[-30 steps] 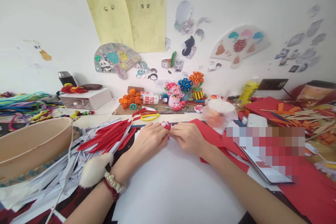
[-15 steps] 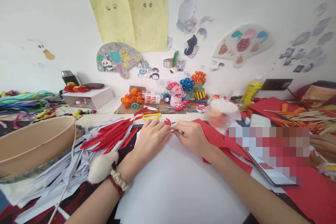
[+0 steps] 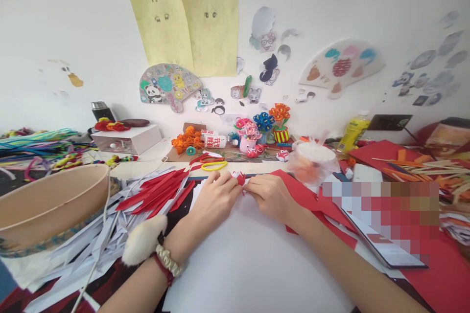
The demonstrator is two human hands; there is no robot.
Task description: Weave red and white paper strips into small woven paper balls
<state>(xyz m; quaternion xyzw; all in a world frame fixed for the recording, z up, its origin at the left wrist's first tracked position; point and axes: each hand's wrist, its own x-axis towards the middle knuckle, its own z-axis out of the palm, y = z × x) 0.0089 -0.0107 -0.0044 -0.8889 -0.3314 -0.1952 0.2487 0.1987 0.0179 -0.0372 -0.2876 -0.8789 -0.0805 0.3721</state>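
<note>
Taking view as clock face: widest, at six o'clock, white sheet [image 3: 257, 259]. Toward eight, heap of red paper strips [image 3: 157, 190]. At seven, left hand [image 3: 216, 198], fingers curled, drawn narrow; at five, right hand [image 3: 270, 195], fingertips pinched close. Smallest, at six just below centre, held between both sets of fingertips: red-and-white folded paper [image 3: 239, 177]. Showing more above fingers than moments before; apparently turned or shifted in grip, so probably still being worked.

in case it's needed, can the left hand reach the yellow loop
Probably yes: the yellow loop lies just beyond the left hand, nothing visibly blocking, though that hand holds red-and-white paper.
</note>
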